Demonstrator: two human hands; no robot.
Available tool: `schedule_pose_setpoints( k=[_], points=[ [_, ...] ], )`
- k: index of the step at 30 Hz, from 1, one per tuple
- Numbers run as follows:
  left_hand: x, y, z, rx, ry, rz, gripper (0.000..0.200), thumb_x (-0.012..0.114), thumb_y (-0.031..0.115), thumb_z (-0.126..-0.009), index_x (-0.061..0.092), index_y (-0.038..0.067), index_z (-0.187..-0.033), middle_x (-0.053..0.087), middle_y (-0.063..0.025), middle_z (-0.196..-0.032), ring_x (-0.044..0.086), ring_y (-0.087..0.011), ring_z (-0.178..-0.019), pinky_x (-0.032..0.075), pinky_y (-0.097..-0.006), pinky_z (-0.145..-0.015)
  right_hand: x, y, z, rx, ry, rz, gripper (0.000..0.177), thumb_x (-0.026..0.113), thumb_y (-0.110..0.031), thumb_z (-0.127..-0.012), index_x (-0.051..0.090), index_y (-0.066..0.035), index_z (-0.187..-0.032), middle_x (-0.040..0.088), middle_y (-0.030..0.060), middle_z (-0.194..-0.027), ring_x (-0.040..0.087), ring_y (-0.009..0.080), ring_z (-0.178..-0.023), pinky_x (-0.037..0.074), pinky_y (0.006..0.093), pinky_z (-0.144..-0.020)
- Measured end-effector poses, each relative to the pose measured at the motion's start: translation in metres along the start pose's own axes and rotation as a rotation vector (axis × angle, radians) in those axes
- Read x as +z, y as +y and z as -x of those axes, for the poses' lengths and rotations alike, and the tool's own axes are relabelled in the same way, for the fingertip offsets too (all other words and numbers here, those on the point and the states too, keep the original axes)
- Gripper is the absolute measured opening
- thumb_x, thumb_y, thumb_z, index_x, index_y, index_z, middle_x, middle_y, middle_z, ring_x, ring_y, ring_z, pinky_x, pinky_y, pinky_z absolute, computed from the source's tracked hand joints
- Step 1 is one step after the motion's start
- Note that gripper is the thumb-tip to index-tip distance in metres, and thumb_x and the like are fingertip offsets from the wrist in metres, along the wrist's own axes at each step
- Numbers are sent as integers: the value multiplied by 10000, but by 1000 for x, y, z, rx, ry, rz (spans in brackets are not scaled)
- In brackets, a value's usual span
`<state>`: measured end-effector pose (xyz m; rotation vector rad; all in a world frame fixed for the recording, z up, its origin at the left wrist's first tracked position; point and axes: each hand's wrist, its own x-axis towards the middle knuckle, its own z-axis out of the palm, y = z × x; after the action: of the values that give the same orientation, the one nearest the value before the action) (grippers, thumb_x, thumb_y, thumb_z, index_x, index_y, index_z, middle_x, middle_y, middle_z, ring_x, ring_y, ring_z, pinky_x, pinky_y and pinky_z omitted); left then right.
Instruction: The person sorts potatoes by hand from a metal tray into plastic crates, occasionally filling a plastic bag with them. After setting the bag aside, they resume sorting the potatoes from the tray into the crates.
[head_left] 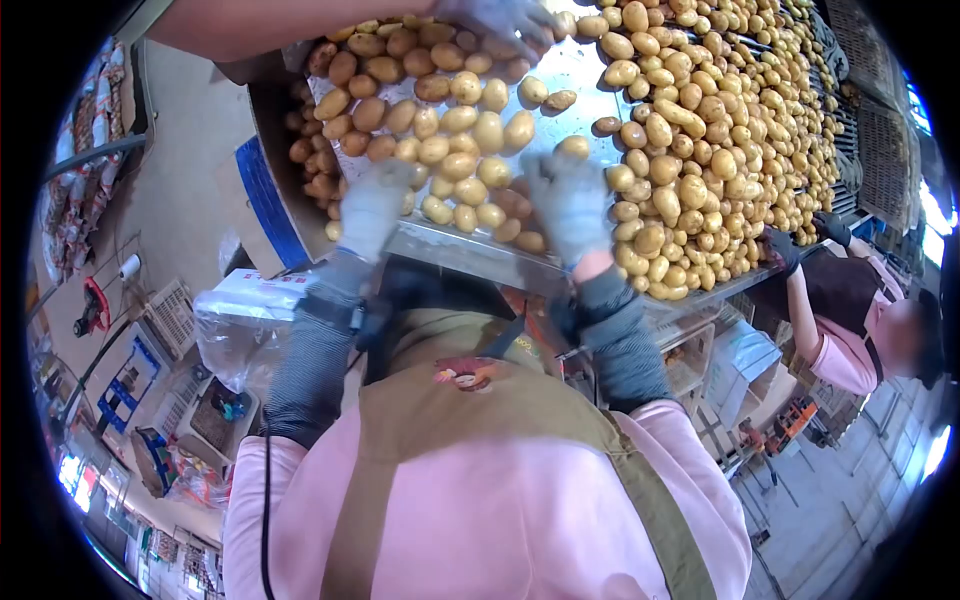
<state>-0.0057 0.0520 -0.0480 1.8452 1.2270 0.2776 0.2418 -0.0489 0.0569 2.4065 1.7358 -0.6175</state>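
My left hand [373, 208], in a pale glove, lies at the near left of the metal sorting table [585, 70], against the potatoes [460, 165] spread there. Its fingers are blurred but look stretched out, with nothing held in them. On the other side of these potatoes my right hand [568, 208], gloved too, reaches over the table with its fingers apart. One potato [573, 147] lies just beyond its fingertips. Several reddish-brown potatoes [515, 205] sit between my two hands, close to the table's near edge.
A dense bed of potatoes [700, 150] covers the rollers on the right. A co-worker's gloved hand [505, 20] reaches over the far side. Another person [840, 300] with dark gloves works at the right edge. Left stands a cardboard box [268, 205] with potatoes inside.
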Motion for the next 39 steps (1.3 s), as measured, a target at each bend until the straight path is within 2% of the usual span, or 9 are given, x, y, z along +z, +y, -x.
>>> schedule_pose_setpoints(
  k=[3, 8, 16, 21, 25, 29, 33, 37, 39],
  points=[
    [-36, -1, -11, -132, 19, 57, 257, 519, 252, -994, 695, 97, -1097, 707, -167, -1037, 686, -357, -904, 539, -434, -779, 18, 39, -71, -182, 643, -51, 245, 591, -233, -886, 667, -188, -1114, 703, 54, -901, 686, 284, -782, 527, 429, -779],
    [-21, 11, -6, -47, 83, 298, 249, 552, 164, -1010, 704, 64, -1180, 730, -86, -1000, 668, -162, -823, 529, -309, -782, 49, 24, -110, -17, 384, 0, 284, 553, -175, -925, 621, -164, -1200, 661, 101, -1063, 695, 283, -904, 560, 436, -739],
    [-2, 100, -126, 557, 157, -578, 212, 555, 138, -939, 723, 78, -1054, 731, -130, -1076, 703, -296, -973, 563, -385, -801, 40, 5, -127, -142, 342, 107, 276, 602, -211, -913, 604, -129, -1176, 631, 111, -1054, 650, 296, -994, 544, 451, -807],
    [22, 128, -178, 414, -157, -890, 200, 556, 115, -909, 731, 78, -997, 737, -148, -987, 731, -312, -887, 579, -413, -741, 37, 14, -76, -131, 573, -387, 432, 725, -190, -835, 586, -73, -1227, 667, 108, -983, 649, 280, -966, 526, 394, -831],
    [22, 141, -182, 447, -166, -901, 194, 562, 114, -913, 718, 70, -1019, 736, -148, -971, 733, -301, -912, 581, -426, -764, 27, -6, -5, 204, 542, -1675, 418, 650, -20, -882, 547, -22, -1287, 616, 83, -1115, 624, 201, -1040, 547, 292, -785],
    [-5, 152, -134, 124, -188, -12, 323, 623, 288, -913, 642, 70, -1150, 720, -153, -1035, 707, -309, -965, 561, -413, -836, 42, 11, 33, 332, 16, -2585, 403, 619, -40, -936, 502, 15, -1317, 571, 125, -1225, 612, 235, -1117, 547, 337, -876],
    [16, 183, -41, 347, -539, -288, 350, 614, 346, -951, 636, 128, -1223, 702, -153, -1106, 678, -320, -1044, 543, -420, -886, 51, -1, 41, 235, 116, -2280, 348, 595, -81, -975, 489, 26, -1289, 589, 141, -1259, 625, 237, -1091, 557, 339, -840],
    [53, 148, -121, 553, 124, -451, 271, 597, 328, -975, 629, 101, -1119, 664, -169, -1078, 659, -330, -1004, 524, -478, -879, 65, 3, 62, 33, 431, -1538, 344, 609, -16, -953, 489, 43, -1269, 614, 157, -1260, 646, 213, -1067, 570, 287, -738],
    [58, 147, -184, 556, 104, -810, 265, 590, 311, -978, 642, 110, -1143, 657, -151, -1153, 640, -341, -1091, 536, -464, -867, 48, 10, 68, 281, 153, -2495, 397, 635, 42, -903, 491, 51, -1273, 644, 159, -1210, 666, 215, -1078, 583, 285, -784]
  ],
)
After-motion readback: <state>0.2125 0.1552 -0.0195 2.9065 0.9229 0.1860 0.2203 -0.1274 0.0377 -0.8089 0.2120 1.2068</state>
